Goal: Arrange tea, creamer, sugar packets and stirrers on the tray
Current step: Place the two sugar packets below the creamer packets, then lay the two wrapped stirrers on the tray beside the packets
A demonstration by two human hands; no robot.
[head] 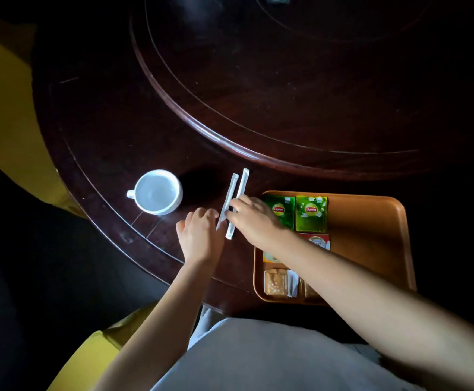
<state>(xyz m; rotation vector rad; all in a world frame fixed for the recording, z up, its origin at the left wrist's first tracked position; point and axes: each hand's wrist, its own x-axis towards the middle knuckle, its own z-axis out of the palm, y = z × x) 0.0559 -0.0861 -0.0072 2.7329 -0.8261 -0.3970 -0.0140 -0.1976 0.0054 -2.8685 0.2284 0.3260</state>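
Two white paper-wrapped stirrers lie side by side on the dark table, left of the tray: the left stirrer and the right stirrer. My left hand has its fingertips on the lower end of the left stirrer. My right hand reaches across from the tray, fingertips on the right stirrer. The orange tray holds two green Lipton tea packets, a red-and-white packet partly under my forearm, and brown sugar packets at its near edge.
A white cup stands on the table left of the stirrers. A raised round turntable fills the far side of the table. Yellow chair fabric shows at the left and bottom left.
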